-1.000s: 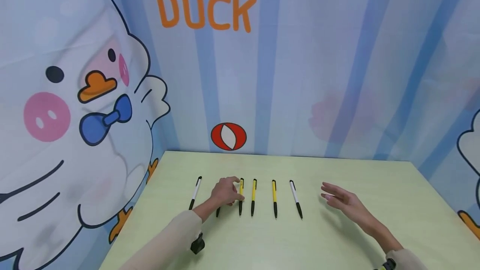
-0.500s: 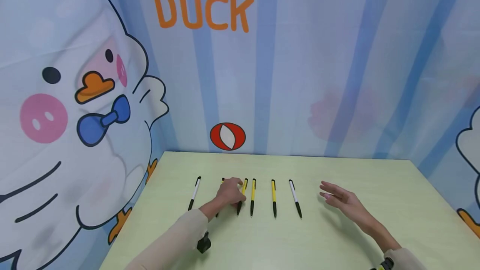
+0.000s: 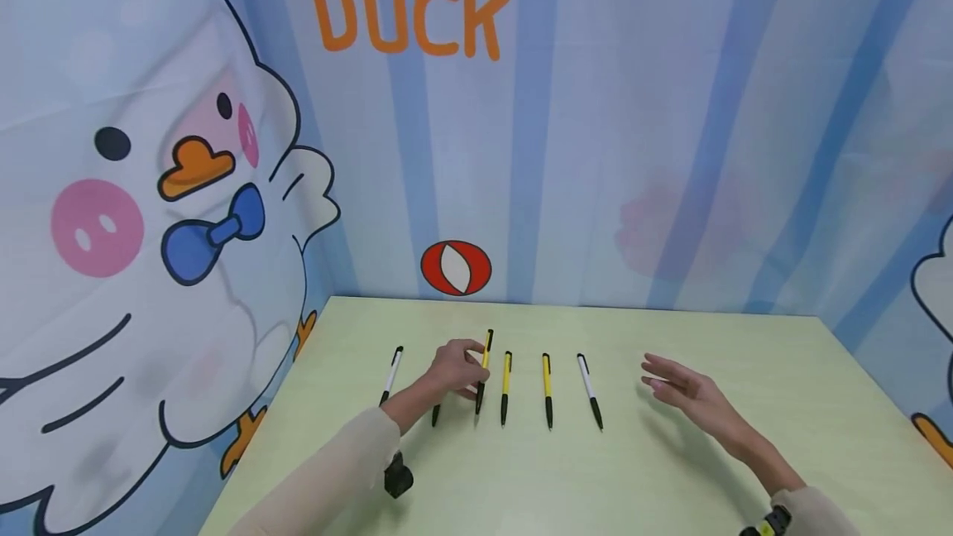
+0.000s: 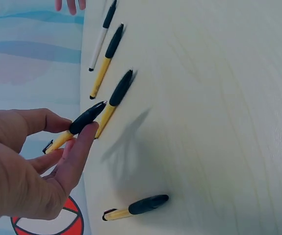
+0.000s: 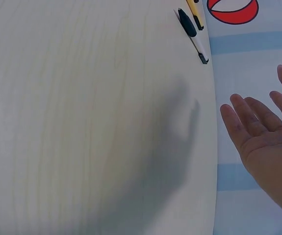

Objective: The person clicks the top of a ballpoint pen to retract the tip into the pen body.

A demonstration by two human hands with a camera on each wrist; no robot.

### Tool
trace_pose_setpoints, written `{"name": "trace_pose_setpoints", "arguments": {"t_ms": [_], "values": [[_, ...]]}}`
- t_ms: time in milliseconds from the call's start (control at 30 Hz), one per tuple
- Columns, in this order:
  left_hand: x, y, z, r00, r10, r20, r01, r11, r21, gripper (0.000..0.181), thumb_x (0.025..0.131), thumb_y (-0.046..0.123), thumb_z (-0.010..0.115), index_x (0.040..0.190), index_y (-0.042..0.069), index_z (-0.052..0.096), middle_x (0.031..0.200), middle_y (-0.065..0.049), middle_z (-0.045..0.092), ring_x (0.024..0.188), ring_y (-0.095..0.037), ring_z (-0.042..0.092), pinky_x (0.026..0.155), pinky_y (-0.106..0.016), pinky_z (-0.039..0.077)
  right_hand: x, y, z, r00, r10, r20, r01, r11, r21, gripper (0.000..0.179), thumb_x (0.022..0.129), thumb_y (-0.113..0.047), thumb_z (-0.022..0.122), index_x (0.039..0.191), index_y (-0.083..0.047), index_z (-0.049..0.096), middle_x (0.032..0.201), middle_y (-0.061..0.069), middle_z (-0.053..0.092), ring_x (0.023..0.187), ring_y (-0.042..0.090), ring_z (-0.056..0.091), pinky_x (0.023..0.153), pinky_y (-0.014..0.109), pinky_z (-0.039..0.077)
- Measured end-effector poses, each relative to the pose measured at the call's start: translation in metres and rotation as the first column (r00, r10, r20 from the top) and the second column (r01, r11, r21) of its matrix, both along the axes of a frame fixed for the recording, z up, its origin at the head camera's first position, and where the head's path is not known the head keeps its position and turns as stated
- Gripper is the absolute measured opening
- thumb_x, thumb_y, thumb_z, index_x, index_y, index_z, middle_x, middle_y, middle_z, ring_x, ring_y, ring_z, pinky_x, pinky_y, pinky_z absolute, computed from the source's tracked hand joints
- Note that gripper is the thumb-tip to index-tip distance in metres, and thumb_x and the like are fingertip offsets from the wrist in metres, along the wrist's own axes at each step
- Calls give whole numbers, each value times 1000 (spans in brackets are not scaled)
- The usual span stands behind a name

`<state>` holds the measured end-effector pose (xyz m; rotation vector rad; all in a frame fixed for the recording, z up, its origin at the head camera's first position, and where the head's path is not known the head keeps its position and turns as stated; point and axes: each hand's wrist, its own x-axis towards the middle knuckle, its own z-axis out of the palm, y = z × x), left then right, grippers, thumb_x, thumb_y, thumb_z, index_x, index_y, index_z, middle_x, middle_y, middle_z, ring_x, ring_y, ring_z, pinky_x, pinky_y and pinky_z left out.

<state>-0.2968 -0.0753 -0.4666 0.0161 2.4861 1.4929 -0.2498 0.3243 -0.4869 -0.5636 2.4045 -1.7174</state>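
Observation:
My left hand [image 3: 456,367] pinches a yellow pen [image 3: 487,351] with a black grip between thumb and fingers, lifted off the table with its shadow below. In the left wrist view the held pen's black grip [image 4: 88,117] points away from the palm. Right of it lie two yellow pens, one [image 3: 507,375] close by and another [image 3: 547,379], then a white pen [image 3: 585,375]. On the left rest a white pen [image 3: 393,369] and a yellow pen [image 4: 131,209], which my left hand mostly hides in the head view. My right hand [image 3: 692,399] hovers over the table's right part, fingers extended, holding nothing.
The pale yellow-green table [image 3: 610,486] ends at a blue striped cloth backdrop [image 3: 581,147] printed with a duck [image 3: 223,313] and a red ball [image 3: 456,268]. A black wrist device [image 3: 398,476] hangs at my left sleeve.
One second ago the yellow pen lay on the table under my left fingers. It first tilted in their grasp, and now it is raised. My right hand has hardly moved.

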Motion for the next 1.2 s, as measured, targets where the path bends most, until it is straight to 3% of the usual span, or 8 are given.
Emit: {"name": "trace_pose_setpoints", "arguments": {"t_ms": [100, 233, 333, 600, 767, 867, 1000, 1200], "values": [[4, 2, 5, 999, -33, 0, 33, 998, 53, 54, 85, -1, 69, 138, 2, 59, 96, -10, 62, 74, -18, 69, 64, -37, 66, -1, -2, 2, 1000, -11, -1, 11, 1000, 23, 59, 107, -22, 54, 157, 1, 33, 141, -23, 54, 121, -13, 58, 96, 10, 51], [10, 6, 11, 998, -65, 7, 64, 991, 115, 55, 85, -3, 69, 139, 2, 58, 103, -13, 63, 79, -20, 70, 67, -38, 67, -3, -9, 6, 1000, -12, -1, 12, 998, 54, 59, 107, -24, 55, 157, -1, 35, 155, 15, 49, 120, -14, 56, 96, 9, 49], [15, 11, 12, 997, -78, 16, 75, 984, 161, 58, 85, -4, 70, 141, 3, 57, 108, -16, 67, 84, -25, 75, 68, -39, 67, -5, -15, 8, 1000, 3, -13, -2, 998, 58, 59, 107, -23, 55, 157, -1, 35, 156, 32, 39, 120, -16, 55, 96, 8, 48], [26, 24, 9, 993, -121, 0, 117, 959, 260, 71, 88, -4, 71, 153, 15, 49, 110, -17, 71, 89, -25, 78, 69, -39, 67, -14, -41, 4, 999, 37, -14, -37, 999, 36, 60, 106, -24, 57, 159, -6, 35, 158, 30, 39, 124, -11, 56, 98, 8, 47], [32, 34, 9, 989, -149, 3, 140, 941, 309, 73, 89, -4, 73, 154, 20, 48, 109, -17, 69, 90, -24, 78, 70, -39, 67, -16, -59, 3, 998, 66, -18, -65, 997, 45, 62, 106, -24, 57, 160, -7, 31, 158, 30, 39, 140, 28, 54, 101, 12, 48], [33, 41, 9, 986, -169, 1, 159, 930, 330, 74, 88, -4, 74, 153, 21, 49, 108, -16, 69, 91, -25, 78, 70, -40, 67, -17, -69, 4, 997, 81, -15, -80, 995, 52, 65, 106, -24, 58, 161, -8, 29, 159, 30, 37, 142, 46, 46, 105, 22, 53], [34, 49, 8, 980, -198, 1, 184, 913, 364, 74, 88, -2, 76, 153, 22, 49, 109, -16, 70, 92, -26, 78, 73, -44, 66, -18, -82, 7, 994, 109, -1, -109, 992, 64, 70, 103, -23, 62, 163, -14, 26, 161, 26, 36, 144, 47, 44, 110, 43, 53], [41, 52, 6, 973, -229, -9, 214, 892, 398, 73, 90, 1, 76, 154, 23, 48, 113, -17, 71, 94, -26, 77, 75, -44, 66, -16, -103, 10, 979, 201, 20, -201, 979, 22, 86, 98, -15, 69, 165, -22, 16, 165, 25, 29, 147, 46, 40, 116, 59, 42]]}}
